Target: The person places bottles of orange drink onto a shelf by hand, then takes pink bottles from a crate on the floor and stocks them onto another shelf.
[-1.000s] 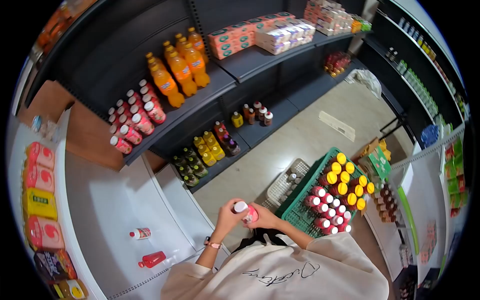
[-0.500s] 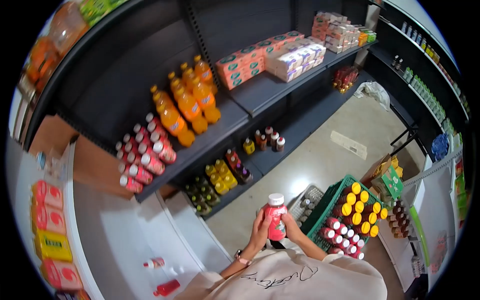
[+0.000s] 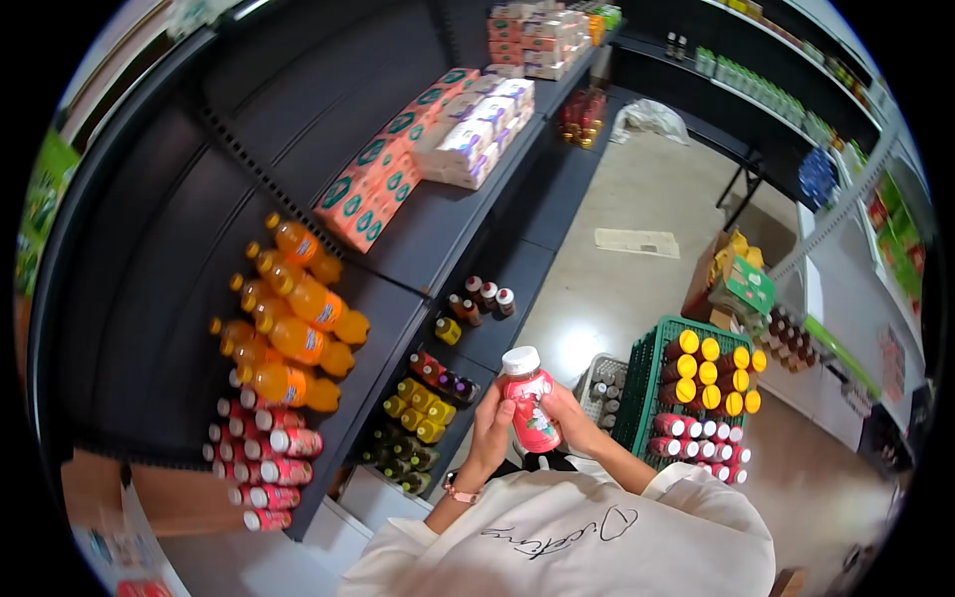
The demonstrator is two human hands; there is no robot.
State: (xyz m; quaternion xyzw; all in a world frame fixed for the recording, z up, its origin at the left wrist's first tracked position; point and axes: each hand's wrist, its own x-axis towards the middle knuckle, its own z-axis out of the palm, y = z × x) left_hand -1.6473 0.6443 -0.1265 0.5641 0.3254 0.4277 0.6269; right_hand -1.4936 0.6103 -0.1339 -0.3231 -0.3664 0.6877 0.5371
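A pink-labelled drink bottle (image 3: 532,410) with a white cap is held in front of my chest, cap tilted up and away. My left hand (image 3: 489,430) is closed around its left side, with the thumb on the label. On the other side, my right hand (image 3: 574,420) grips the same bottle. Just right of my hands, a green crate (image 3: 637,383) holds several yellow-capped bottles (image 3: 708,373) and several white-capped pink bottles (image 3: 701,438). Similar pink bottles (image 3: 264,468) stand grouped on the dark shelf to the left.
Orange soda bottles (image 3: 303,318) and tissue packs (image 3: 373,189) occupy the upper shelf (image 3: 398,308). Small bottles (image 3: 423,408) sit on the lower shelf. A pale basket (image 3: 600,383) of bottles adjoins the crate. Beyond are an opened carton (image 3: 731,289) and a floor (image 3: 597,289) with a flat sheet (image 3: 637,243).
The view has turned, so the shelves appear steeper and the orange sodas lower left. Both hands still hold the pink bottle, which now sits slightly further left and higher in view.
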